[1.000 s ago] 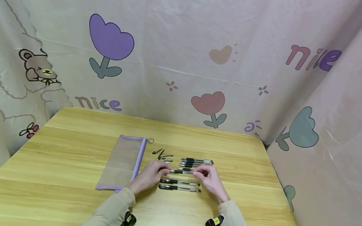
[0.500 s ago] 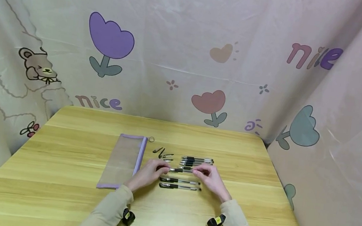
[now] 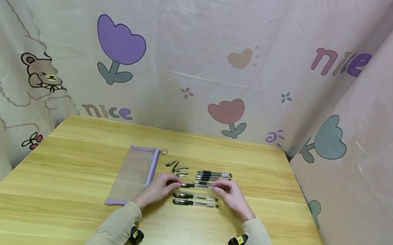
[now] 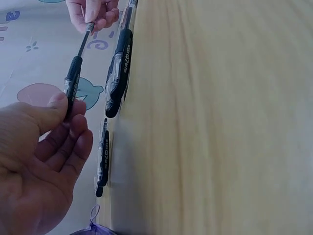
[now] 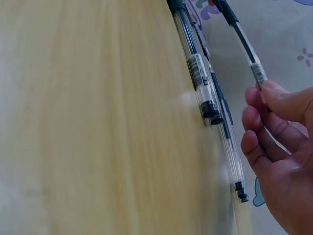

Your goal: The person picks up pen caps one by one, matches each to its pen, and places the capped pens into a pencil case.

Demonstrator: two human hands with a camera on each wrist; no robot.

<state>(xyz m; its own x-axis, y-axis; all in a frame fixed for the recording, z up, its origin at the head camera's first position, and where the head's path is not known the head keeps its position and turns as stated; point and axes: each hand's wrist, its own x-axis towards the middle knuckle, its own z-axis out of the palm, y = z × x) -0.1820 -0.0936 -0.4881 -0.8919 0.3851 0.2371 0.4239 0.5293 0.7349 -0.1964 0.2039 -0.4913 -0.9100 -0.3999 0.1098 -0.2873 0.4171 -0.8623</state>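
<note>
In the head view my left hand [image 3: 160,188] pinches the black cap end of a gel pen [image 3: 198,186] between thumb and fingers. My right hand [image 3: 231,197] pinches the pen's clear tail end. The pen is held lengthwise between both hands, raised off the table in the wrist views. The left wrist view shows my left thumb on the dark end of the held pen [image 4: 73,81]. In the right wrist view the label end of that pen [image 5: 257,71] meets my right thumb and finger. Two capped pens [image 3: 195,197] lie parallel nearer me.
Beyond the hands lie several pens [image 3: 213,174] in a row and several loose pen caps [image 3: 182,169]. A mesh zipper pouch with purple edging [image 3: 132,176] lies left, a ring [image 3: 164,151] at its corner. Patterned curtains [image 3: 189,57] stand behind the wooden table [image 3: 79,157].
My hands have moved slightly apart, left hand leftward and right hand rightward, and more of the held pen shows between them. The other pens, caps and pouch stay put.
</note>
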